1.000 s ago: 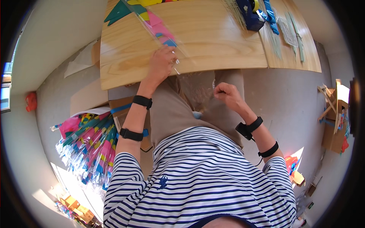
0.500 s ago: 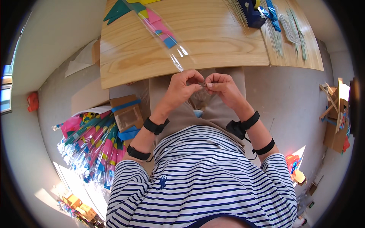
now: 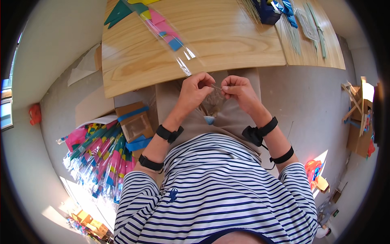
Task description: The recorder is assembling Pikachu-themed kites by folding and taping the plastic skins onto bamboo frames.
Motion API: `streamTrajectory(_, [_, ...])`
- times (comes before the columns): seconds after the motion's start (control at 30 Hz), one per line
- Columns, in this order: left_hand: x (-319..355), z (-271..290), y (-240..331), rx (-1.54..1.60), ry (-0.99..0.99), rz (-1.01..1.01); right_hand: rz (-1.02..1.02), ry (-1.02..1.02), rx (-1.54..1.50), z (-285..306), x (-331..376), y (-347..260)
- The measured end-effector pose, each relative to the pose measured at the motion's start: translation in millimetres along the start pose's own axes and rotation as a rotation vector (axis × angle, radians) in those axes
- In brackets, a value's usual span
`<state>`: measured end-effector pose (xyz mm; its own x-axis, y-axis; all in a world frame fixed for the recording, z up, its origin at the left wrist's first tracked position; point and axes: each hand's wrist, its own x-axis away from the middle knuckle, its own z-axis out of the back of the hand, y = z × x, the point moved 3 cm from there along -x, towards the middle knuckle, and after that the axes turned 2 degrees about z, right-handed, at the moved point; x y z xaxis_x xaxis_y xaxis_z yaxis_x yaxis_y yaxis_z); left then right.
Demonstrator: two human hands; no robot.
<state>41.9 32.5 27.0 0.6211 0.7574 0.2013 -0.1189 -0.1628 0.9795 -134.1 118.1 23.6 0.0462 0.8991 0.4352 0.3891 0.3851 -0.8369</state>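
Observation:
Both hands are raised over my lap at the table's front edge, fingers pinched. A thin strand point(image 3: 217, 87), too fine to name, spans the small gap between them. My left hand point(image 3: 194, 92) pinches one end of it with thumb and forefinger; my right hand point(image 3: 239, 91) pinches the other. Just beyond my left hand, a long clear plastic sleeve point(image 3: 187, 57) lies across the table edge. Inside it are pink, blue, yellow and green folded pieces point(image 3: 164, 30). A small light-blue item point(image 3: 209, 120) rests on my lap below the hands.
The wooden table point(image 3: 227, 44) carries a dark blue tape dispenser point(image 3: 268, 14), thin sticks point(image 3: 292, 38) and a clear tray point(image 3: 307, 26). Left of my legs stand a cardboard box point(image 3: 136, 124) and a heap of colourful wrapped bundles point(image 3: 99, 150). More boxes point(image 3: 359, 136) stand far right.
My hands have drawn slightly apart, and the strand between them now shows. The whole view has shifted a little, so the table sits higher and further left.

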Motion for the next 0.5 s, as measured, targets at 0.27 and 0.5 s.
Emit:
streamTrajectory(0.27, [-10.9,-7.4,-4.2,-0.348,-0.066,-0.086,0.08,0.102,0.078,3.1,0.5,0.3])
streamTrajectory(0.5, [-15.4,-8.2,-14.6,-0.359,-0.093,0.11,0.114,0.238,0.318,20.9,-1.4,0.3])
